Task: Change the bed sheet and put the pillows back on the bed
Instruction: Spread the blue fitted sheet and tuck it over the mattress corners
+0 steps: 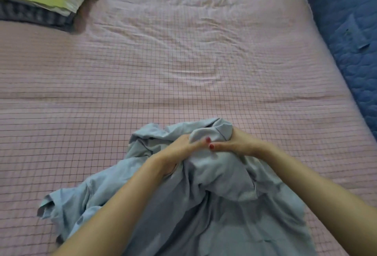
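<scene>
Head view: left hand [179,149] and right hand [234,143] both gripping bunched blue sheet [204,204], no legible writing.

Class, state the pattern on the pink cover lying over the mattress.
The pink cover has a thin dark grid of small squares, seen best in the head view.

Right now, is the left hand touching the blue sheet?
Touching. The head view shows the left hand gripping a bunched fold of the blue sheet, fabric gathered against its thumb.

crumpled pale-blue sheet [214,204] (bunched), on bed [183,62]
</scene>
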